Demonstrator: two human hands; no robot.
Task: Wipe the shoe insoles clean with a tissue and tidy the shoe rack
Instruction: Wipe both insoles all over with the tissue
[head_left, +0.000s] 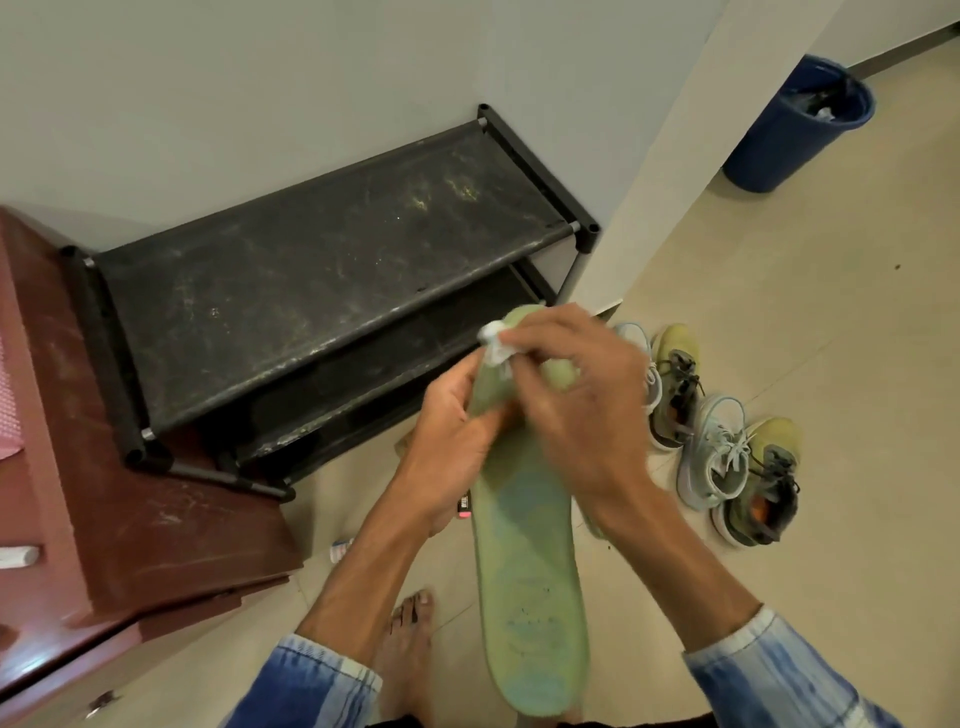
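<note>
The left hand (452, 441) has its grip closed round the green insole (530, 571), just in front of the shoe rack (322, 260). The right hand (571, 405) pinches a tissue wad (496, 345) at the toe end. So small a wad could slip out or shred, smearing grime.

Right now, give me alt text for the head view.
The left hand holds a green insole while the right hand pinches a white tissue against its far end. A dusty black shoe rack stands behind; sneakers lie to its right.
</note>
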